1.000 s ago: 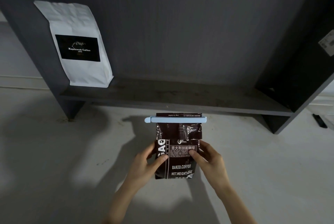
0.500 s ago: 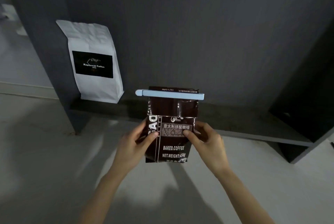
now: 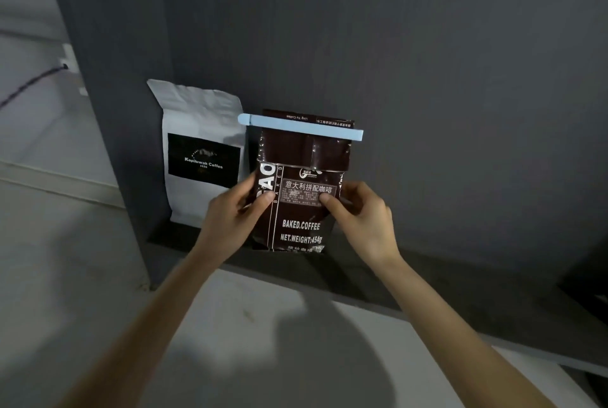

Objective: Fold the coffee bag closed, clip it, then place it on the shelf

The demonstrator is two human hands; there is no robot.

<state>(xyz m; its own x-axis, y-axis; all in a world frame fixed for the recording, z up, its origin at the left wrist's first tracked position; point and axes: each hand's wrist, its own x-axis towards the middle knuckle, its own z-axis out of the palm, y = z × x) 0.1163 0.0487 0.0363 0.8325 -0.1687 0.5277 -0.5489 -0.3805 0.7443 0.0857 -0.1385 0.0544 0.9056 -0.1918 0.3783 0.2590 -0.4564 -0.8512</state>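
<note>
**Clipped coffee bag being set upright on the shelf, both hands gripping its flanks**

Nearest the camera, two bare forearms are reaching forward and upward over the pale floor, converging on the bag. The left hand is clasping the bag's left edge, thumb lying across the printed front and fingers wrapping behind; the right hand is mirroring it on the right edge, thumb pressing just under the label. Both hands are closed on the bag at about mid-height, and neither is nearer than the other, so the load is being shared evenly.

Between them, the dark coffee bag is standing with its long axis vertical, tilting only slightly. Its top is folded over, and the light blue clip is running horizontally across the fold, overhanging both sides. Folding and clipping therefore appear complete.

The bag's bottom edge is sitting at the level of the dark shelf board, just behind the front lip; whether it is already resting there or hanging just above cannot be told. The bag lies directly ahead of the hands, so the coming move probably calls for lowering straight down and releasing outward, without twisting.

Just beside it on the left, the white coffee bag is standing upright, its right edge close to the clip's rounded end and the left knuckles. Farthest back, the shelf's dark rear panel is leaving room to the right.
</note>
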